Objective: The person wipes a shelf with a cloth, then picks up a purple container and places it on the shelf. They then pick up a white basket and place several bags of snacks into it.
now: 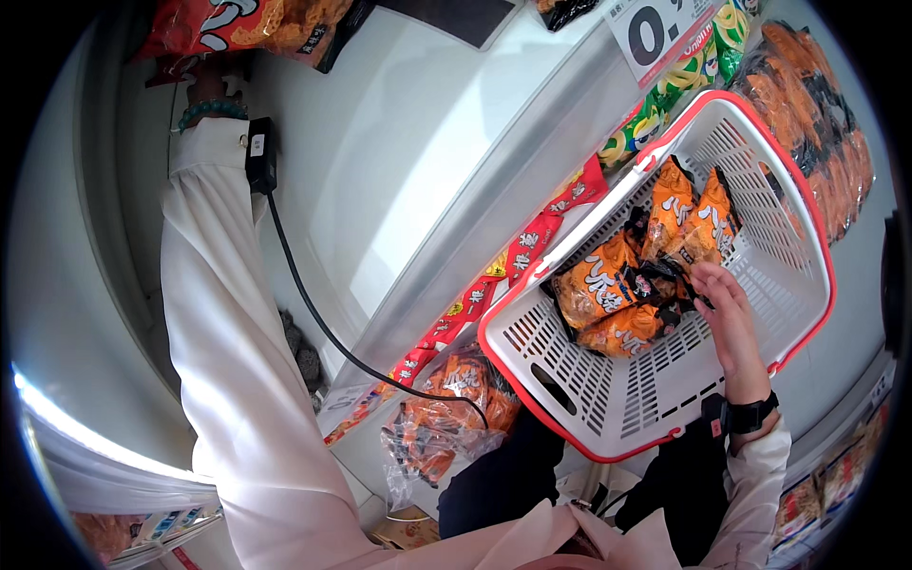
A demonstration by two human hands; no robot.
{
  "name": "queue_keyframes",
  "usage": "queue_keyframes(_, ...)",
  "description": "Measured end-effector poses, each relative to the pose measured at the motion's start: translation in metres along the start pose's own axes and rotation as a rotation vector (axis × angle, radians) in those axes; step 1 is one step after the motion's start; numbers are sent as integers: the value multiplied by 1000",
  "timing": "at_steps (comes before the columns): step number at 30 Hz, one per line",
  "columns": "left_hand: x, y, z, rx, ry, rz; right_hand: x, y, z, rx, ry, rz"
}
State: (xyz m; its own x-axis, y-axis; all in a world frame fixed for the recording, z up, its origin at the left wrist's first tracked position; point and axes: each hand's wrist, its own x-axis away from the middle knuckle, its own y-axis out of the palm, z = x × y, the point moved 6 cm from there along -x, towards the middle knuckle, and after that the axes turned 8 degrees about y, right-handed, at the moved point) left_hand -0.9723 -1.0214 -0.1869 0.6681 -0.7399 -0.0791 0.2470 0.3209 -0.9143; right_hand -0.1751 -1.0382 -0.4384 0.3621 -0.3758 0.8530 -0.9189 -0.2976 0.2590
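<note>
My left hand (pixel 206 87), with a beaded bracelet at the wrist, reaches up onto the white shelf (pixel 342 157). It lies in shadow at the lower edge of a red snack bag (pixel 242 28), which hides most of the fingers; their grip is unclear. My right hand (pixel 727 320), above a black wristband, is inside a white plastic shopping basket (pixel 634 420) with a red rim. Its curled fingertips meet the black edge of an orange snack bag (pixel 702 235). Whether they pinch it cannot be seen. Several similar orange bags (pixel 598 285) lie in the basket.
Red snack packets (pixel 527 242) and green snack bags (pixel 684 75) line the shelf front below a price sign (pixel 662 35). Clear-wrapped bundles of orange bags stand beyond the basket (pixel 805 128) and by my legs (pixel 456 399). A black cable (pixel 313 313) hangs from my left cuff.
</note>
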Motion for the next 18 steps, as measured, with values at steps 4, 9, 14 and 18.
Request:
queue_keyframes(4, 79, 62, 110, 652, -453, 353, 4, -4, -3, -47, -8, 55)
queue_keyframes(9, 178, 47, 201, 829, 29, 443, 4, 0, -5, -48, -19, -17)
queue_keyframes(14, 217, 84, 277, 726, 392, 199, 6, 2, -5, -72, -22, -45)
queue_keyframes(18, 185, 98, 269, 763, 279, 212, 8, 1, -5, -93, -24, -67)
